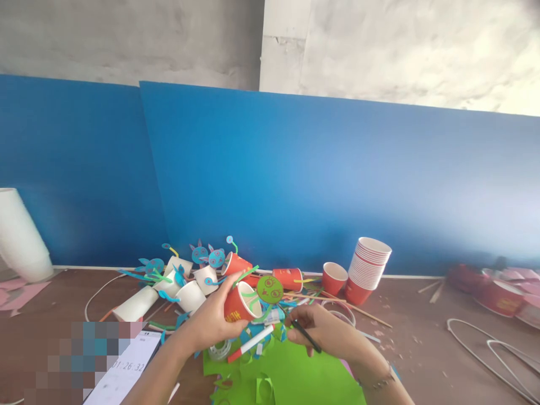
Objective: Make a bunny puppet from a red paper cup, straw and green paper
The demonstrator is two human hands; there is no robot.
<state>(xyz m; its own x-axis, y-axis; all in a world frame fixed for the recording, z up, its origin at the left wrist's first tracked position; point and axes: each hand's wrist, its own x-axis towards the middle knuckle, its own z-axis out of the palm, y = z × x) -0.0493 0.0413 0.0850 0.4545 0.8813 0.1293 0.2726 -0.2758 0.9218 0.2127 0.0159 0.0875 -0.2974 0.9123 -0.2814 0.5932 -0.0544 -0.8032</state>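
My left hand (215, 316) is wrapped round a red paper cup (237, 306), tilted with its open mouth facing right. Green strips stick out of the cup, and a round green paper face (270, 289) with drawn eyes sits at its right side. Close by on the right, my right hand (310, 326) has its fingers curled round a thin black tool (306, 336), perhaps a pen or scissors. Below both hands lie green paper sheets (304, 371) with cut-out holes. A white marker with a red cap (251, 343) and a clear tape roll (220, 350) rest beside them.
White cups (135, 304) and blue paper animal faces (199, 255) crowd the back left. A stack of cups (368, 270) and a single red cup (334, 278) stand at the back right. A phone (126, 365) lies front left; a white cable (476, 346) curls at right. Behind rises a blue partition (295, 185).
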